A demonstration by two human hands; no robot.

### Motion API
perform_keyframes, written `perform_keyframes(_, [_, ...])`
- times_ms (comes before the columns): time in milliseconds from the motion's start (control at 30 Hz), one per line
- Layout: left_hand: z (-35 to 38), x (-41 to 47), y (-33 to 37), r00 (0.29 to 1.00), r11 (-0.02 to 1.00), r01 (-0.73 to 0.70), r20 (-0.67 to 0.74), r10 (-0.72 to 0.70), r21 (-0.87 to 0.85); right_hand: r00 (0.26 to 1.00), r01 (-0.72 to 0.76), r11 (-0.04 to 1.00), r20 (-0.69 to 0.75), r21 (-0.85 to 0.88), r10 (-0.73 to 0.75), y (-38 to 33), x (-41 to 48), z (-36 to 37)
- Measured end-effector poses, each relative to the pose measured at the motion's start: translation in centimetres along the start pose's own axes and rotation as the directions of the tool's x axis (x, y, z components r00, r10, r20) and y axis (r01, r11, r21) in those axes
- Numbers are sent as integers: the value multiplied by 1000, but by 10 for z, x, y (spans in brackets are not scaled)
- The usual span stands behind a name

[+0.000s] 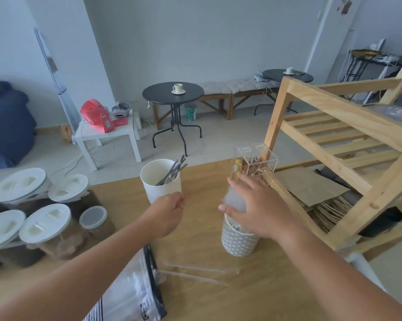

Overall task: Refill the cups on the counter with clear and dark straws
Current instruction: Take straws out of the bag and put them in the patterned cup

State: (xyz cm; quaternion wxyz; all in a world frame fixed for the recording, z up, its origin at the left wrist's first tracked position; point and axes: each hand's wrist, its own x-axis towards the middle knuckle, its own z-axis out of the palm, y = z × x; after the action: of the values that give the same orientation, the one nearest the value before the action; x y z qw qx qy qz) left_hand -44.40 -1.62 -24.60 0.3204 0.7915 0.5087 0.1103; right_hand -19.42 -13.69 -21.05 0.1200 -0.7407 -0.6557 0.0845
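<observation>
A white cup [161, 185] with dark straws [172, 171] leaning to its right side stands at the far middle of the wooden counter [116, 205]. A grey patterned cup [239, 240] to its right holds a blurred bundle of clear straws [234, 200]. My right hand [257, 207] is spread over that bundle, thumb and palm against it, fingers apart. My left hand [168, 210] hovers at the white cup's base with its fingers curled in and nothing seen in it. Two or three loose clear straws [195, 272] lie on the counter in front of the grey cup.
A plastic zip bag [135, 295] lies at the near edge. Several white-lidded jars [45, 225] crowd the left side. A clear acrylic box [255, 161] and a wooden rack [329, 144] holding paper bags [311, 186] stand at the right.
</observation>
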Motion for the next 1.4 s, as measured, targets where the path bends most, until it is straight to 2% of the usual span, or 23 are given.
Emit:
perform_keyframes(167, [-7,-20,-58,994,991,101,38,-104,89,999,34,997,8,-72,-34,-10,-3,-8])
perform_keyframes(233, [-8,-31,-76,992,987,107,52,-114,122,993,34,991,-109,-126,-48,-16,-5,-16])
perform_keyframes(267, [-9,-36,-84,993,984,98,49,-106,148,975,38,989,-211,-144,-68,-20,-8,-19])
perform_keyframes(333, [-13,-46,-102,997,977,75,15,-80,197,874,133,978,-447,-162,-193,-34,-15,-17])
perform_keyframes(367, [-15,-49,-110,997,973,75,-5,-76,218,783,218,959,-553,-183,-284,-45,-21,-10])
perform_keyframes(433, [-18,-56,-125,993,961,115,-5,-117,251,619,408,877,-629,-255,-471,-71,-33,12])
perform_keyframes(467, [-20,-59,-131,988,952,143,15,-153,269,587,497,820,-585,-285,-560,-82,-38,26])
perform_keyframes(500, [-21,-62,-138,982,943,165,41,-185,290,610,565,774,-487,-285,-625,-92,-40,43])
perform_keyframes(533, [-22,-64,-143,977,934,172,67,-202,314,681,605,758,-335,-242,-651,-99,-40,60])
perform_keyframes(600, [-26,-68,-155,972,921,165,97,-212,352,829,559,826,19,-73,-560,-108,-35,95])
perform_keyframes(633, [-28,-70,-160,972,917,158,106,-210,366,866,482,876,152,6,-477,-110,-31,112])
perform_keyframes(667, [-30,-71,-165,971,914,154,112,-210,376,876,414,908,247,55,-414,-113,-27,127])
perform_keyframes(733, [-31,-72,-174,967,910,161,123,-223,383,851,393,917,352,67,-390,-118,-18,153])
perform_keyframes(800, [-30,-74,-180,965,911,177,115,-235,374,822,416,907,397,74,-409,-126,-11,172])
perform_keyframes(933, [-27,-76,-188,980,920,182,13,-199,346,754,523,846,410,100,-514,-143,-3,193])
perform_keyframes(1100, [-28,-77,-188,986,940,167,-39,-163,296,729,571,813,386,114,-566,-164,-4,203])
perform_keyframes(1267, [-26,-73,-182,990,971,124,-86,-108,207,739,584,801,498,-136,-454,-195,-9,199])
perform_keyframes(1400, [-28,-72,-180,990,980,86,-126,-64,178,726,615,761,525,-207,-444,-204,-12,201])
